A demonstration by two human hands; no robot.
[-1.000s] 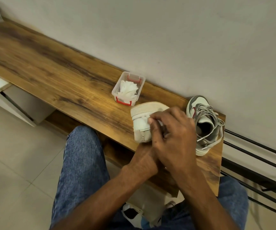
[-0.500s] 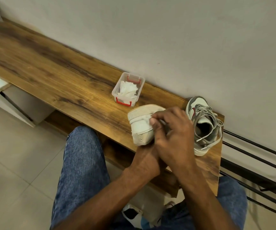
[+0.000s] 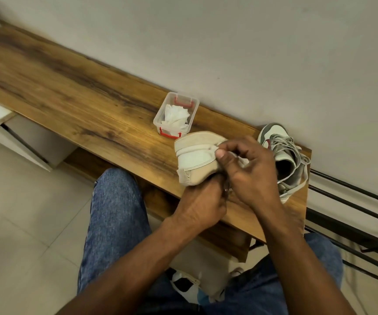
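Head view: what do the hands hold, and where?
The beige shoe: left hand grips its near end from below, right hand pinches at its side.

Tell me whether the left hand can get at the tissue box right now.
Probably not yet: the left hand grips the beige shoe from below, and that shoe sits between it and the box. Freed, it looks a short, unblocked reach.

Single head-worn view, angled steeply down, close over wooden bench (image 3: 74,94) edge
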